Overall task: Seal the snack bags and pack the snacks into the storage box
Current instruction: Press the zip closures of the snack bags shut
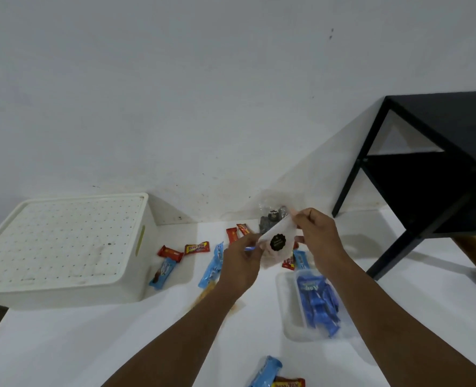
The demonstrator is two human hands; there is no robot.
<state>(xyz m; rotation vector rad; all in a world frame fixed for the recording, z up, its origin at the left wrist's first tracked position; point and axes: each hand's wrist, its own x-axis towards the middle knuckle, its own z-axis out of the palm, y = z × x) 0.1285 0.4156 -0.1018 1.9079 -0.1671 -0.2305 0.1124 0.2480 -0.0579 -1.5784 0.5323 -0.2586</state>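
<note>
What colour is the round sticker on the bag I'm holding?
Black sticker on the bag, head view.

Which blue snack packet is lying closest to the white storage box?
The short blue packet beside the storage box, below a red bar; the others lie farther right.

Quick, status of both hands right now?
Left hand: pinching the small translucent plastic snack bag with the round black sticker.
Right hand: pinching the same bag's other edge.

Print on black label (278, 242) blurred, perhaps too small.
</note>
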